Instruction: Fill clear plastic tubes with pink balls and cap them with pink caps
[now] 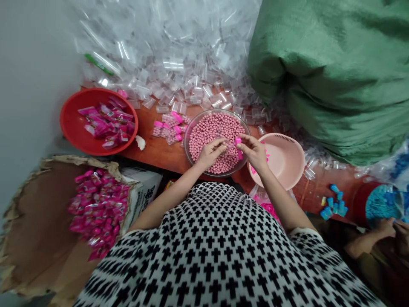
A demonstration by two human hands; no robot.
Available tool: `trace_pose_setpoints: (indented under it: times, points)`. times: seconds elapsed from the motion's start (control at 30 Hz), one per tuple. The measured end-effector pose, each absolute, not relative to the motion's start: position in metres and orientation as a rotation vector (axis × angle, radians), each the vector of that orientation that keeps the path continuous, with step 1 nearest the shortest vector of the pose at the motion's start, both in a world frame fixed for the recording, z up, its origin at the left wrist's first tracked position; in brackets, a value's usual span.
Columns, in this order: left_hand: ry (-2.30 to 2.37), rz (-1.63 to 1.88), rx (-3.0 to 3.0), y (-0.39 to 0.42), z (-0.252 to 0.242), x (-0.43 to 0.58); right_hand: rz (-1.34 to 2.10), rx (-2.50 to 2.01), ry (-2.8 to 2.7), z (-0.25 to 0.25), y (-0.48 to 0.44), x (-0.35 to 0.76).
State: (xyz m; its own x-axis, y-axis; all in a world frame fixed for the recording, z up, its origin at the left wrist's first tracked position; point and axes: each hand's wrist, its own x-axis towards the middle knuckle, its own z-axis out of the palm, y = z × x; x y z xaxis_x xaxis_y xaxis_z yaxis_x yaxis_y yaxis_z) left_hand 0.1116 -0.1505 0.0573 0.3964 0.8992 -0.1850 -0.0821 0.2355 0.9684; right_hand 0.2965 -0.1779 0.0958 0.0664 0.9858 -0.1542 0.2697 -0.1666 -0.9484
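Observation:
Over a round bowl (pixel 185 155) of pink beads (pixel 211 128), my left hand (pixel 210 154) pinches a small clear plastic container (pixel 228 146). Its contents are too small to make out. My right hand (pixel 254 152) grips a bright pink cap (pixel 238 141) between thumb and fingers, close beside the container. Another pink piece (pixel 240 154) shows just below that hand. Left of the bowl lie several bead-filled containers with pink caps (pixel 177 117). A pale pink basin (pixel 287 160), with a few pink caps along its left side, stands under my right wrist.
Loose clear containers (pixel 174 64) heap along the back. A red basin (pixel 68 123) and a cardboard box (pixel 41 230) hold pink packets. A green sack (pixel 335 76) bulges at right. Near another person's hands (pixel 388 226) are blue beads (pixel 381 204) and blue-capped containers (pixel 334 207).

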Motion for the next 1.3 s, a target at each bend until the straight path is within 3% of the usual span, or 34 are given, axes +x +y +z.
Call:
trace_pose_setpoints:
  times: [0.23, 0.63, 0.77, 1.0, 1.2, 1.3]
  points:
    - [0.934, 0.843, 1.351, -0.148, 0.061, 0.098, 0.884, -1.437, -1.928, 0.114, -0.163, 0.290]
    - [0.950, 0.895, 1.358, -0.149, 0.069, 0.092, 0.742, -1.343, -2.022, 0.107, -0.169, 0.278]
    - [0.945, 0.868, 1.149, -0.148, 0.065, 0.095, 0.959, -1.315, -1.856, 0.108, -0.161, 0.280]
    - [0.955, 0.994, 0.653, -0.147, 0.068, 0.101, 1.732, -1.107, -0.921, 0.124, -0.164, 0.289]
    - [0.985, 1.008, 1.017, -0.150, 0.069, 0.095, 1.719, -1.180, -0.759, 0.117, -0.163, 0.282]
    - [0.968, 0.971, 1.273, -0.159, 0.067, 0.091, 1.958, -1.226, -0.680, 0.116, -0.165, 0.275]
